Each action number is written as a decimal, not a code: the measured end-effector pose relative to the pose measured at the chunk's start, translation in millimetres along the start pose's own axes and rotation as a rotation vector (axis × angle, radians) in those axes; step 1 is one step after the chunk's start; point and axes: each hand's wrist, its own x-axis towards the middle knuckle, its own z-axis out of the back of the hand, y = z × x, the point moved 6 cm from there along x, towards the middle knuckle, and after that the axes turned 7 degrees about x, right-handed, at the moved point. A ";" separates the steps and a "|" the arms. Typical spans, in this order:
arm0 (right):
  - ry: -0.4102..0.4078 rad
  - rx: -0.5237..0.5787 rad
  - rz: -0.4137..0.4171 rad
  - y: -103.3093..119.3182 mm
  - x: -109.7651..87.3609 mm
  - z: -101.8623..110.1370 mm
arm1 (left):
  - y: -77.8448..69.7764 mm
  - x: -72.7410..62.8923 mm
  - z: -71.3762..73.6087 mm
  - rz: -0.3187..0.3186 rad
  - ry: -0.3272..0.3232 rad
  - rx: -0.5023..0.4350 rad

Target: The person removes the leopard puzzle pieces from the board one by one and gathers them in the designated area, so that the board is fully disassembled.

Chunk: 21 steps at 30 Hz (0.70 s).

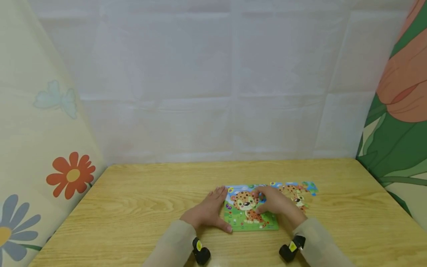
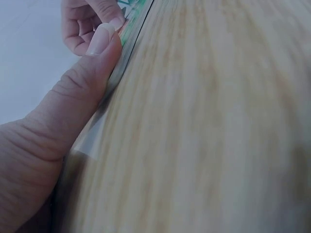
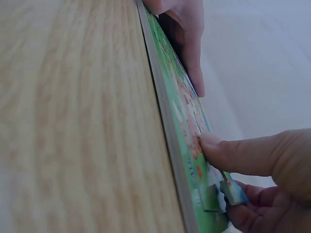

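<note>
A jigsaw puzzle (image 1: 238,216) in a flat tray, with a spotted leopard cub on green grass, lies on the wooden table. My left hand (image 1: 208,209) rests along its left side, fingers stretched out and thumb at the near left corner. Over the puzzle's right part, my right hand (image 1: 275,202) curls its thumb and fingers. In the right wrist view these fingers hold a small blue-green puzzle piece (image 3: 235,192) just above the surface, while the thumb (image 3: 214,148) touches the picture. A gap in the picture shows close to that piece.
Right of the tray lies a second leopard picture (image 1: 299,200) with jigsaw-cut edges, partly hidden by my right hand. The wooden table (image 1: 150,196) reaches back to a white cloth (image 1: 166,92). Flower-printed cloths hang on the left and right sides.
</note>
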 end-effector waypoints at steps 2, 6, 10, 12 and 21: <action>-0.015 0.015 0.006 -1.7 -0.9 0.2 | 0.5 0.8 -0.1 0.000 0.001 0.002; -0.038 0.078 0.027 -4.6 -3.2 1.5 | 1.5 1.2 -0.8 0.005 0.002 0.005; -0.059 0.177 0.052 -6.9 -4.3 3.8 | 1.2 0.5 -1.0 0.003 -0.004 0.002; -0.070 0.239 0.043 -9.2 -4.3 4.5 | 0.6 -0.1 -1.0 -0.001 -0.007 0.000; -0.140 0.564 -0.081 -25.3 -3.2 4.6 | 0.4 -1.0 0.9 0.005 -0.011 0.001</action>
